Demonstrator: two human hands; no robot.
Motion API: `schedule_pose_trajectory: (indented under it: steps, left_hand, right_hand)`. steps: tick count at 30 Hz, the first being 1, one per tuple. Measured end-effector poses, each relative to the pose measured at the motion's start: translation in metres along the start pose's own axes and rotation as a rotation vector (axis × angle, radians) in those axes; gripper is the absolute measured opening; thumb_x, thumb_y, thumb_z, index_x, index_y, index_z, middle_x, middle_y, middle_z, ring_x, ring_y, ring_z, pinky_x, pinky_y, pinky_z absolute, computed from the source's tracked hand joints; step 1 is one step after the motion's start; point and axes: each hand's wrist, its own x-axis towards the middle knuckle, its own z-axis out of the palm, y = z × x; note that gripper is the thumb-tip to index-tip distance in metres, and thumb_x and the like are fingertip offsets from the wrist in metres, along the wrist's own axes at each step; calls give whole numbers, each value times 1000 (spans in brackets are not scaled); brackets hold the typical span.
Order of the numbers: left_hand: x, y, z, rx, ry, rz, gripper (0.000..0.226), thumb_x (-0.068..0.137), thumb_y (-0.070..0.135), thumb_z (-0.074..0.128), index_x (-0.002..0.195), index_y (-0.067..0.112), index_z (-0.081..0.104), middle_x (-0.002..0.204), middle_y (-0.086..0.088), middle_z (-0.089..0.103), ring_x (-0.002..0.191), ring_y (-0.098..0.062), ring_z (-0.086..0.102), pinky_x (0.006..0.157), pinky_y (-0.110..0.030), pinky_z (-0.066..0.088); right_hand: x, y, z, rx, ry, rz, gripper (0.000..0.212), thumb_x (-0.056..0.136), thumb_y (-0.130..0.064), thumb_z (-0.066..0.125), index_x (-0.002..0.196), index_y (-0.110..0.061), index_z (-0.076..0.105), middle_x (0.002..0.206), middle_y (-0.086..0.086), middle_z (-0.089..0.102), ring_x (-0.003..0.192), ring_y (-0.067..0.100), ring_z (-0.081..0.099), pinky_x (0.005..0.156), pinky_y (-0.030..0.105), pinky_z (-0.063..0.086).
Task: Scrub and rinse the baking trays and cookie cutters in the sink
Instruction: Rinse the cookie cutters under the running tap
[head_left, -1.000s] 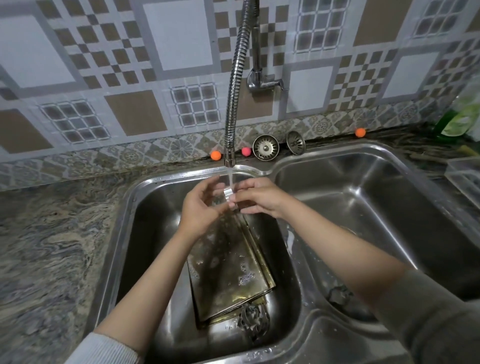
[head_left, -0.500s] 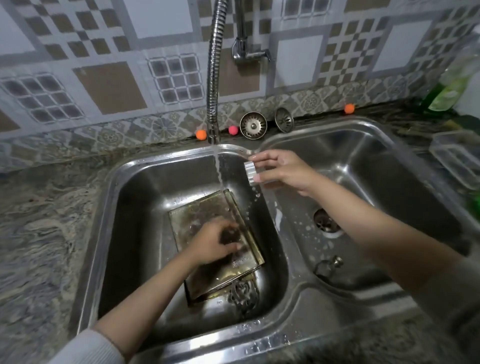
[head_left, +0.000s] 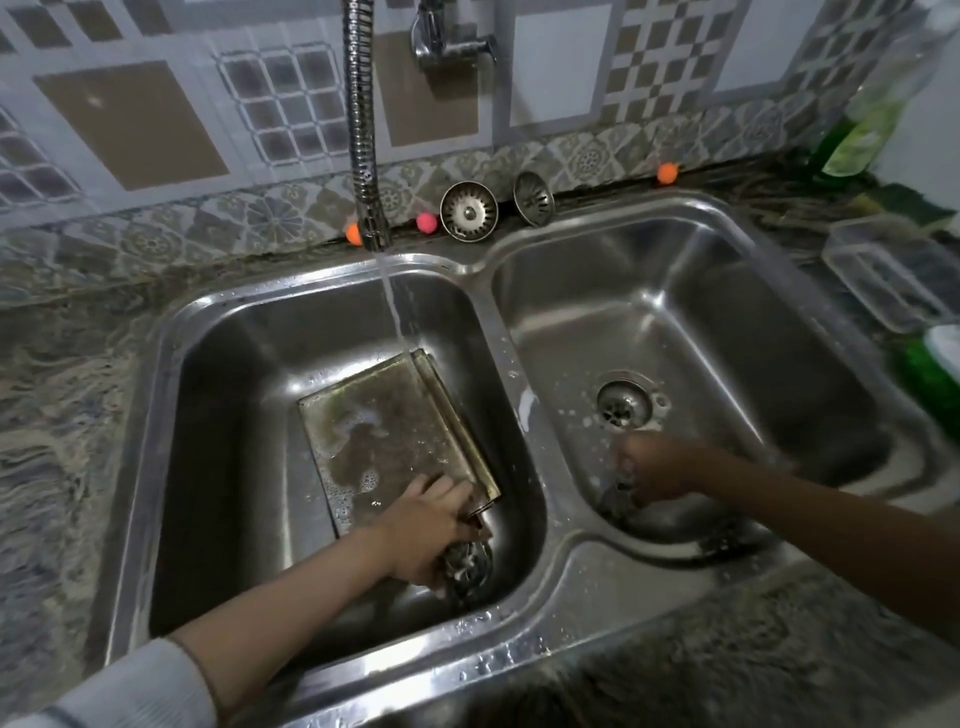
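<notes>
Two stacked baking trays (head_left: 395, 441) lie in the left basin of the sink (head_left: 524, 374), under running water from one hose faucet (head_left: 363, 130). The left hand (head_left: 431, 530) rests on their near corner, fingers curled over the drain; what it holds cannot be determined. The right hand (head_left: 649, 473) is blurred low in the right basin; its grip cannot be determined. Two strainers (head_left: 469, 211) and three small balls (head_left: 427, 222) sit along the far ledge.

Two bare forearms, two bare hands: left hand (head_left: 426, 525), right hand (head_left: 652, 470). No gloves, rings or watch visible. Left sleeve (head_left: 130, 686) pale, whitish-grey knit, ribbed cuff, pushed up the forearm. Right arm bare to the frame edge.
</notes>
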Motion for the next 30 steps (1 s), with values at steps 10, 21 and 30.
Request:
schedule_pose_trajectory:
  steps: [10, 21, 30]
  left_hand:
    - [-1, 5, 11, -284, 84, -103, 34, 81, 48, 63, 111, 32, 63, 131, -1, 31, 122, -22, 27, 97, -36, 20]
    - [-14, -28, -23, -1210, 487, -170, 38, 74, 22, 78, 105, 41, 69, 108, 1, 64, 102, -8, 60, 98, -26, 45]
    - [-22, -62, -68, -1437, 835, -303, 45, 76, 2, 74, 117, 14, 63, 112, -10, 68, 99, -13, 61, 92, -26, 46]
  right_hand:
    - [10, -12, -15, 84, 122, -11, 62, 65, -21, 78, 123, -18, 55, 118, 2, 60, 102, 19, 60, 87, 31, 50]
    - [-17, -99, -82, 688, 614, -247, 27, 77, -18, 76, 101, -12, 67, 98, 4, 68, 89, 15, 66, 84, 29, 54]
    - [16, -168, -99, 938, 357, -314, 45, 74, -18, 79, 114, -6, 62, 107, 10, 68, 94, 18, 68, 88, 29, 54]
